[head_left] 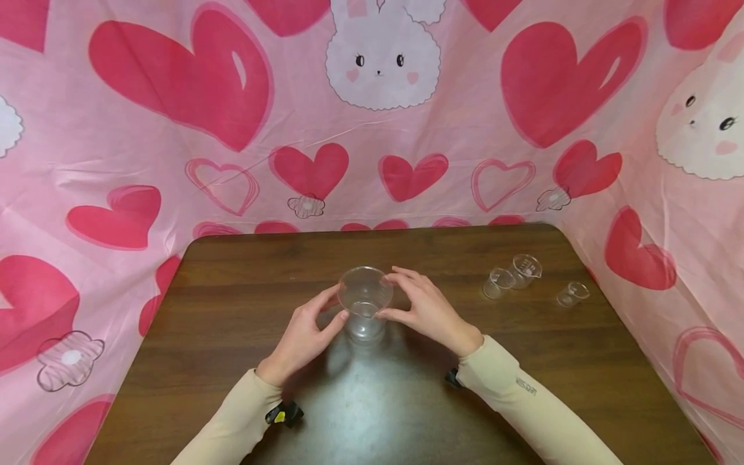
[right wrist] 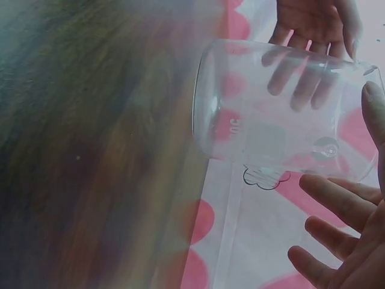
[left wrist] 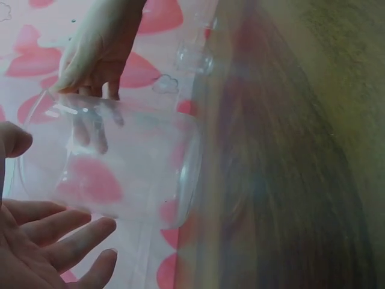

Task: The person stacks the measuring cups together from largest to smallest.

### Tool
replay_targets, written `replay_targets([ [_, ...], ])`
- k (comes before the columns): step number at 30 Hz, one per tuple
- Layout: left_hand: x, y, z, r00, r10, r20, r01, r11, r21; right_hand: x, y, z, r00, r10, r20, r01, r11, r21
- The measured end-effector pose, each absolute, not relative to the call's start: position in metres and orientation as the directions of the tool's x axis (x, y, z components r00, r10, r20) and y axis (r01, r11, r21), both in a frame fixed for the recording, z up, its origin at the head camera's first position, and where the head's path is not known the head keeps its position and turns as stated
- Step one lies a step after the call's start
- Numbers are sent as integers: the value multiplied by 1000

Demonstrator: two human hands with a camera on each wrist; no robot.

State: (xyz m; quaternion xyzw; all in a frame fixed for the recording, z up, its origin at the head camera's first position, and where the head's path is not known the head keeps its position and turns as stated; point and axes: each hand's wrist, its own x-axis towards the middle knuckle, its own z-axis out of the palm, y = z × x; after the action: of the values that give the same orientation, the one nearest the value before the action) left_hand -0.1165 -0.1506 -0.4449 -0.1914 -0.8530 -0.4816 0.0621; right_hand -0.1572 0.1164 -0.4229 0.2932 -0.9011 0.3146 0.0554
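A large clear glass beaker (head_left: 365,294) stands upright between the two hands, with white printed marks on its side in the right wrist view. My left hand (head_left: 308,329) holds its left side near the rim, thumb towards me and fingers farther round. On the opposite side, my right hand (head_left: 427,307) holds it the same way, with thumb and index finger at the rim. Through the glass (right wrist: 277,114), the left fingers show behind the wall in the right wrist view. The left wrist view shows the outer fingers of the left hand (left wrist: 48,241) spread.
Towards the right of the brown wooden table (head_left: 261,271) stand three smaller glass beakers: one (head_left: 498,284) beside a larger one (head_left: 526,271), and another (head_left: 573,294) nearer the right edge. A pink cloth (head_left: 360,129) with hearts and rabbits hangs behind the table and along its sides.
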Motion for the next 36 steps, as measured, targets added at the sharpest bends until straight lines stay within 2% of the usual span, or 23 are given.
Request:
replay_targets([
  [15,-119,-137,-447,-901,329,283,412,444,796,-141,136,-424,-860,-447,245,-502,652,-568],
  [36,-115,-122,-458,-890,328,316,432,386,815,-124,144,-437,-850,-441,287,-522,637,-567],
])
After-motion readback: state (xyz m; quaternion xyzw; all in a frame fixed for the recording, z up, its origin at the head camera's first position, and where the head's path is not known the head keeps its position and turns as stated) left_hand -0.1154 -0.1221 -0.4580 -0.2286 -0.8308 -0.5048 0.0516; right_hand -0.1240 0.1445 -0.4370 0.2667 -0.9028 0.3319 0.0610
